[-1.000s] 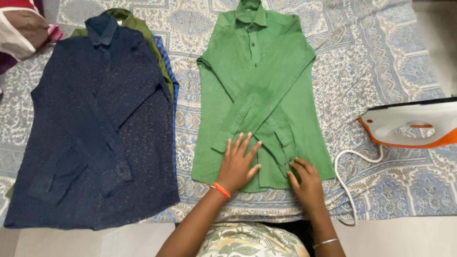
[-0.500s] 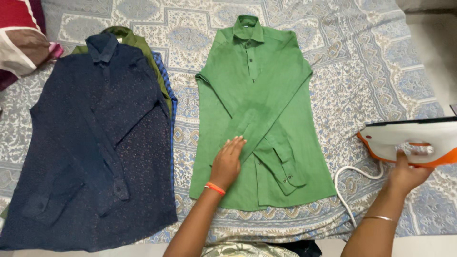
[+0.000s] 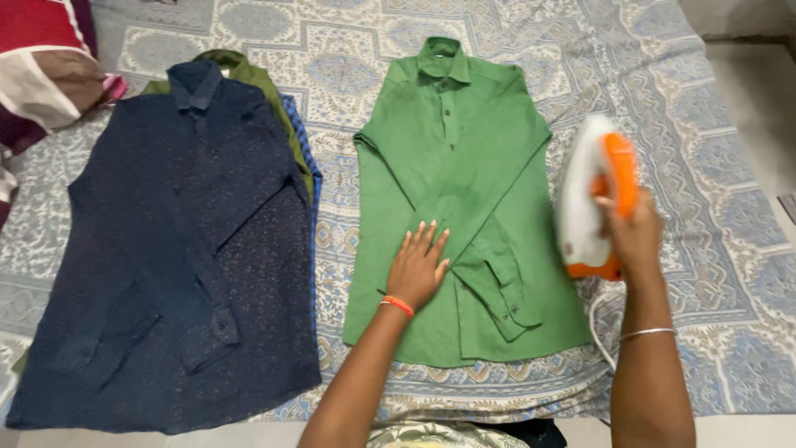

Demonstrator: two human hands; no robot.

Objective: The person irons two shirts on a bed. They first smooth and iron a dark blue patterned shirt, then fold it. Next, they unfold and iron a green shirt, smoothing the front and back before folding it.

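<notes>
Now, leftmost, a dark navy shirt point(image 3: 178, 249) lies flat on the patterned bedsheet point(image 3: 713, 166), untouched. My left hand point(image 3: 417, 270) presses open-palmed, fingers spread, on the green shirt point(image 3: 452, 174) at its folded sleeves. My right hand point(image 3: 634, 236) grips the white and orange iron point(image 3: 584, 195), lifted just beside the shirt's right edge. Pressing seems about to begin; next calls for lowering the soleplate clear of my fingers.

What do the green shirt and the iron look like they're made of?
The green shirt looks like matte woven cloth, probably cotton: soft creases, no sheen. The iron in the right hand looks like glossy moulded plastic, white and orange; its soleplate is not visible.
</notes>
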